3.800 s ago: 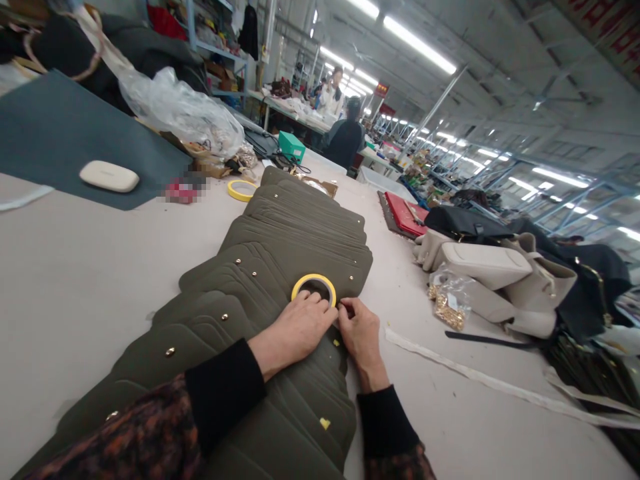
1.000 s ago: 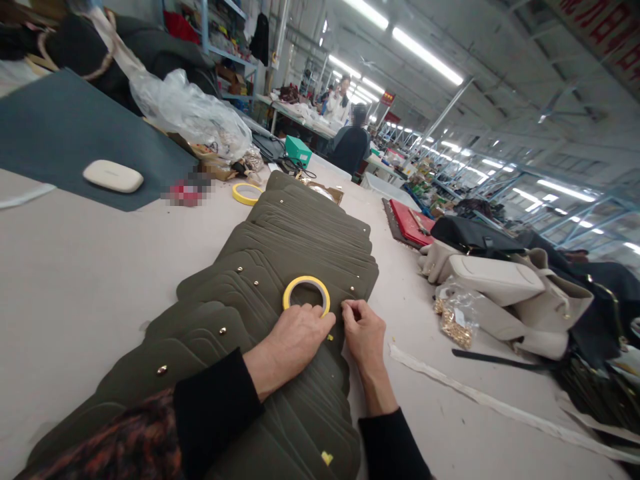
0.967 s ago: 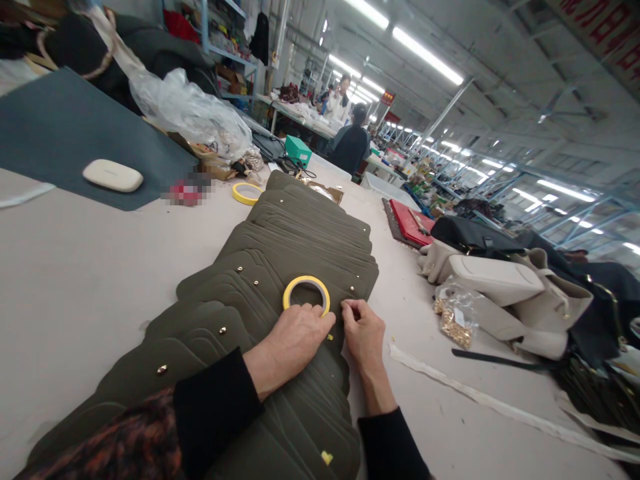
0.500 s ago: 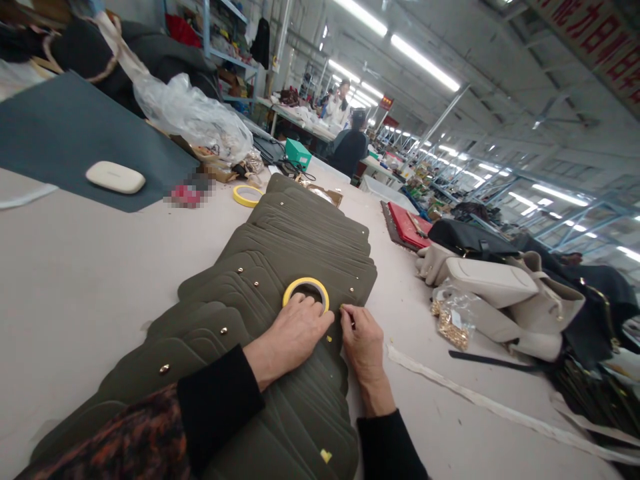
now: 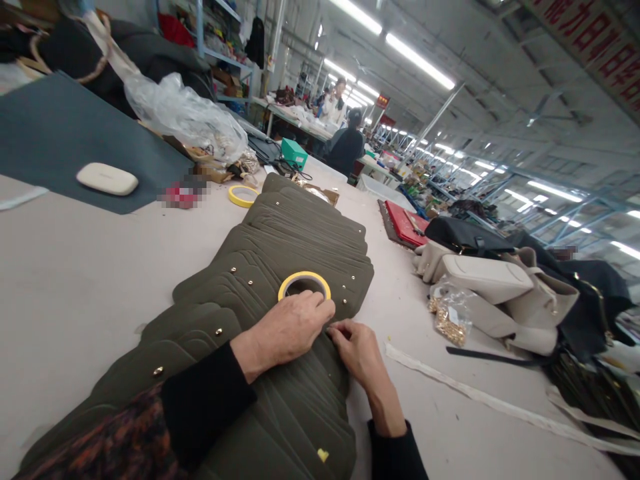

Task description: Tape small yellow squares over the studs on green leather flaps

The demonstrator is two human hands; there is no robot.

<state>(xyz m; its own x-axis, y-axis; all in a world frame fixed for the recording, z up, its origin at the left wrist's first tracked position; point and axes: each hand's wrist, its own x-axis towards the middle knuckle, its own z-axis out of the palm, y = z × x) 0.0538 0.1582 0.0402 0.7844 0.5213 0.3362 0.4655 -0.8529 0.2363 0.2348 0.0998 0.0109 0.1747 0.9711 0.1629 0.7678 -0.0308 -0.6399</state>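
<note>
Olive-green flat panels (image 5: pixel 300 233) lie overlapped in a long fanned stack, several of them carrying small gold-coloured metal fittings. My left hand (image 5: pixel 287 327) is closed on the near side of a roll of yellow tape (image 5: pixel 305 275), held over the middle of the stack. Just right of it, my right hand (image 5: pixel 357 347) pinches with thumb and forefinger at the stack's right edge; what sits between those fingertips is too small to make out. A torn yellow scrap (image 5: pixel 323 455) lies on the nearer panels.
Another yellow tape roll (image 5: pixel 243 195) lies beyond the stack, left of it. A white case (image 5: pixel 107 179) rests on a dark sheet (image 5: pixel 45 133). To the right are beige bags (image 5: pixel 485 283), a bag of gold fittings (image 5: pixel 450 320) and a pale strip (image 5: pixel 465 390). People are farther back.
My right hand has moved slightly left and down, its fingertips now at the panel edge. The tape roll, still in my left hand, has shifted a little. A yellow scrap near my hands no longer shows.
</note>
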